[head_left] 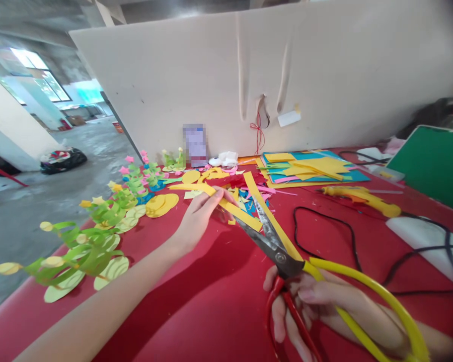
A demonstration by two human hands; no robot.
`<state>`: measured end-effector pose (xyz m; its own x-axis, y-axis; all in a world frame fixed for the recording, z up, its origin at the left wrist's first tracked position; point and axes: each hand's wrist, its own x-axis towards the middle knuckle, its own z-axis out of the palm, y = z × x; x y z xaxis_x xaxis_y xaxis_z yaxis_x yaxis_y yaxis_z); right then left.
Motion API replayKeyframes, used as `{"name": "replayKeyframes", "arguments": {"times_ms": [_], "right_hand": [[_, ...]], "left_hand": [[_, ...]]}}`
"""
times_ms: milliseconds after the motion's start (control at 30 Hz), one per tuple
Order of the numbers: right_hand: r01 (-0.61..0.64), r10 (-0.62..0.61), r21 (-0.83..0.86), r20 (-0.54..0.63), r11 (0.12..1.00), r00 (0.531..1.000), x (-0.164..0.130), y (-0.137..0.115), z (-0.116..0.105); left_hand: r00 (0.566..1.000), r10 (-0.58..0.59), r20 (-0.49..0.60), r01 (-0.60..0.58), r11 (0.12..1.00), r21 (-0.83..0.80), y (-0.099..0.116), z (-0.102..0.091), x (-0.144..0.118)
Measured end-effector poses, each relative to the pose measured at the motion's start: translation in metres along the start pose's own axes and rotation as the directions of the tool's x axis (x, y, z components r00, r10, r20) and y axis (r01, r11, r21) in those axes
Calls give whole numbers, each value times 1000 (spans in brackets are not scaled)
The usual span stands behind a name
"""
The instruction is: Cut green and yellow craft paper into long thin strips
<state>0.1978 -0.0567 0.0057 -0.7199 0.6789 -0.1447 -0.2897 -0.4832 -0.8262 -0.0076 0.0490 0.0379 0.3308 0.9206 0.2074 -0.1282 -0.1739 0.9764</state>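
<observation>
My right hand is closed round the handles of large scissors, one handle red and one yellow. Their blades stand apart and point up and left. Between thumb and fingers, my left hand pinches a yellow paper strip, whose right end lies at the blades. A second, longer yellow strip runs along the upper blade down to the scissors' pivot; I cannot tell whether anything holds it. Behind my left hand are yellow paper discs and pink, blue and yellow scraps on the red table.
Green paper plants on round bases line the left edge. Yellow sheets lie on a blue board at the back right. A yellow glue gun and a black cord lie to the right. A pale panel stands behind.
</observation>
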Motion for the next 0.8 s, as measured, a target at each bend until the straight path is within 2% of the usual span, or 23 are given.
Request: {"name": "replayKeyframes", "arguments": {"times_ms": [100,200,367,567,800], "right_hand": [[5,-6,55,26,999,1000,0,2,-1],[-3,-2,109,43,994,999,1,4,-2],[-16,9,100,69,995,998,4,1,1],[-52,46,81,78,995,996,6,4,2],[-43,33,109,88,993,996,14,18,-4]], "left_hand": [[998,53,-34,-51,997,54,4,-7,-3],[998,47,-32,-46,998,47,6,-13,-8],[998,-64,-2,63,992,-107,-3,-14,-17],[982,-190,9,185,944,-272,-12,-8,-26],[949,-298,103,315,901,-297,-20,4,-38]]}}
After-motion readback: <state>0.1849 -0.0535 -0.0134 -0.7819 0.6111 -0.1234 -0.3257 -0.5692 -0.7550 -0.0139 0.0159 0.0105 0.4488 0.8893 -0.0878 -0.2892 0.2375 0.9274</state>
